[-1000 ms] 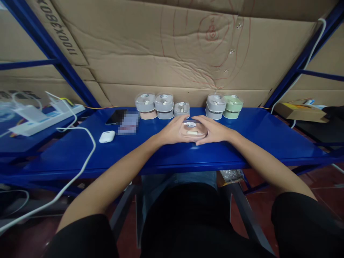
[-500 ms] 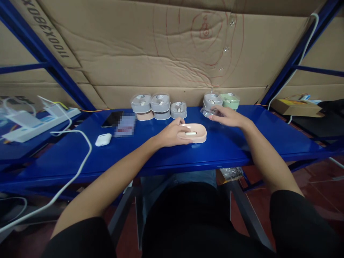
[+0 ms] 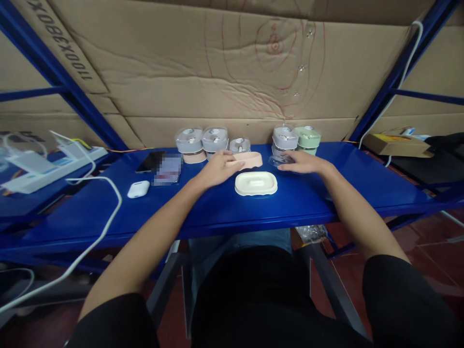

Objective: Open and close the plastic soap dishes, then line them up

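Note:
My left hand grips a peach-coloured oval tray by its left end, tilted and raised off the table. Just in front of it, a cream oval base with a raised bar in the middle stands on the blue table. To the right, my right hand has its thumb and fingers about a clear plastic lid, low over the table. That lid is partly hidden by the fingers.
Several lidded grey boxes stand along the back, some stacked, with a green box at right. On the left lie a white earphone case, a dark phone and a power strip with a white cable.
My left hand has lifted the peach tray off the cream base, moving it back and to the left. My right hand and the clear lid have come slightly lower and closer.

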A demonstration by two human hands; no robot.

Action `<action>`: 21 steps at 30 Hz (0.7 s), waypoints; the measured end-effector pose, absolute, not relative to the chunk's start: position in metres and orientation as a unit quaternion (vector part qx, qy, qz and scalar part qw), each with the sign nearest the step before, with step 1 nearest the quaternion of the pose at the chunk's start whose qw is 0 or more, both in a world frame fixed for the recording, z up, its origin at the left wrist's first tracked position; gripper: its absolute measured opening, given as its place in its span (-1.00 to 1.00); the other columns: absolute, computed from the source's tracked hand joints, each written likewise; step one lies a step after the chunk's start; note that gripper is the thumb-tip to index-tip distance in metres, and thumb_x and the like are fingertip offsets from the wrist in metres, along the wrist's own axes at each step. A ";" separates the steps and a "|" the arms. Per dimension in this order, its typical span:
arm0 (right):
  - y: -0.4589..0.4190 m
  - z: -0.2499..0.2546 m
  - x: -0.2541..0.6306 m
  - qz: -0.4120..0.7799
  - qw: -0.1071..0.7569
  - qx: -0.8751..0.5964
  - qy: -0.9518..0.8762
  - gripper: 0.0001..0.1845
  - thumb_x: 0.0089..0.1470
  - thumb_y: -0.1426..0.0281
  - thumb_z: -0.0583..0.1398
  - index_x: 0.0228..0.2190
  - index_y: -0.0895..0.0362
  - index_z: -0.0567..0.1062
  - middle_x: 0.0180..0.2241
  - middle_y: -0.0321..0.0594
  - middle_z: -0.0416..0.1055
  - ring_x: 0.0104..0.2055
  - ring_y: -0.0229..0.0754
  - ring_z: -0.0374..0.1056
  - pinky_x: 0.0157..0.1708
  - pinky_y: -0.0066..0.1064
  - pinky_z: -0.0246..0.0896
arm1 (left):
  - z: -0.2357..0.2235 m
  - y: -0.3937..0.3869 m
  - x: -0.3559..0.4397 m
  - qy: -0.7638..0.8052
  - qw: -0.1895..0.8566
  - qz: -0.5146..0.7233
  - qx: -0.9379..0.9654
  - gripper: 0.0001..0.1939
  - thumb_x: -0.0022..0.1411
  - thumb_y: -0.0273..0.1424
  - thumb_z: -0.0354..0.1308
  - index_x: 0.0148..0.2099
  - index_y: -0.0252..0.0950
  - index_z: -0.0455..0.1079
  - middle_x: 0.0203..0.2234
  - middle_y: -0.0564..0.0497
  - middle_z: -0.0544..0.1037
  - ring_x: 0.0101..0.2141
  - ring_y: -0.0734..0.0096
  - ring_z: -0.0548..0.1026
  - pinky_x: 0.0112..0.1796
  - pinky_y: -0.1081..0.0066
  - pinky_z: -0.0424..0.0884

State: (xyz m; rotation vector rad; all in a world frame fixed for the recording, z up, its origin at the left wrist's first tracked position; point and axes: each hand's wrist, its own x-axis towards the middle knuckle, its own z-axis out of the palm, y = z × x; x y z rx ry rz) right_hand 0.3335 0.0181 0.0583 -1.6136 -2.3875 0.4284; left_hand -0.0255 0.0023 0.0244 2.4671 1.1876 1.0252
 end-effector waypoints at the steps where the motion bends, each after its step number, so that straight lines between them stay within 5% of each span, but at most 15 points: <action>1: 0.019 0.057 0.335 0.140 0.110 -0.544 -0.820 -0.13 0.22 -0.25 0.33 0.30 0.08 0.57 0.18 0.06 0.67 0.17 0.29 0.61 0.23 0.10 0.49 | 0.027 0.006 -0.032 0.417 0.094 0.344 0.836 -0.51 0.45 0.08 0.20 -0.22 -0.20 0.71 -0.13 -0.20 0.69 0.04 -0.08 0.65 0.16 -0.07 0.60; 5: 0.023 0.052 0.337 0.123 0.093 -0.517 -0.842 -0.07 0.05 -0.12 0.49 0.30 0.11 0.57 0.30 0.11 0.60 0.29 0.36 0.55 0.32 0.15 0.45 | 0.035 0.016 -0.053 0.457 0.077 0.281 0.840 -0.46 0.42 0.13 0.18 -0.41 -0.17 0.56 -0.48 -0.10 0.62 -0.40 0.10 0.58 -0.28 0.16 0.55; 9: 0.027 0.048 0.338 0.121 0.080 -0.517 -0.844 0.07 0.00 -0.09 0.50 0.38 0.20 0.50 0.37 0.21 0.52 0.36 0.39 0.50 0.40 0.15 0.38 | 0.035 0.018 -0.055 0.471 0.110 0.232 0.844 -0.50 0.24 0.14 0.38 -0.46 -0.14 0.49 -0.56 -0.01 0.56 -0.52 0.17 0.51 -0.45 0.28 0.37; 12: 0.025 0.051 0.338 0.119 0.092 -0.520 -0.841 0.01 0.02 -0.13 0.48 0.35 0.15 0.54 0.32 0.16 0.57 0.31 0.39 0.53 0.36 0.18 0.42 | 0.038 0.011 -0.048 0.480 0.114 0.264 0.829 -0.52 0.26 0.10 0.40 -0.44 -0.15 0.48 -0.50 -0.03 0.56 -0.43 0.11 0.56 -0.34 0.21 0.47; 15: 0.019 0.057 0.335 0.115 0.119 -0.537 -0.827 -0.10 0.14 -0.20 0.40 0.30 0.09 0.58 0.20 0.08 0.66 0.20 0.37 0.59 0.26 0.20 0.47 | 0.040 -0.002 -0.035 0.431 0.107 0.320 0.837 -0.60 0.24 0.03 0.47 -0.29 -0.17 0.54 -0.23 -0.11 0.64 -0.12 -0.01 0.64 -0.04 0.07 0.60; 18: 0.013 0.063 0.331 0.124 0.149 -0.548 -0.813 -0.09 0.25 -0.21 0.32 0.37 0.13 0.52 0.20 0.10 0.66 0.18 0.32 0.60 0.25 0.13 0.48 | 0.035 -0.014 -0.020 0.339 0.141 0.325 0.871 -0.56 0.14 -0.03 0.58 -0.15 -0.16 0.53 0.05 -0.12 0.62 0.14 -0.05 0.60 0.22 -0.03 0.53; 21: 0.010 0.064 0.328 0.134 0.166 -0.545 -0.811 -0.07 0.27 -0.20 0.32 0.40 0.14 0.49 0.19 0.11 0.66 0.17 0.29 0.61 0.24 0.09 0.50 | 0.026 -0.020 -0.007 0.307 0.167 0.295 0.889 -0.51 0.13 -0.05 0.60 -0.07 -0.15 0.51 0.11 -0.12 0.58 0.19 -0.08 0.58 0.28 -0.07 0.49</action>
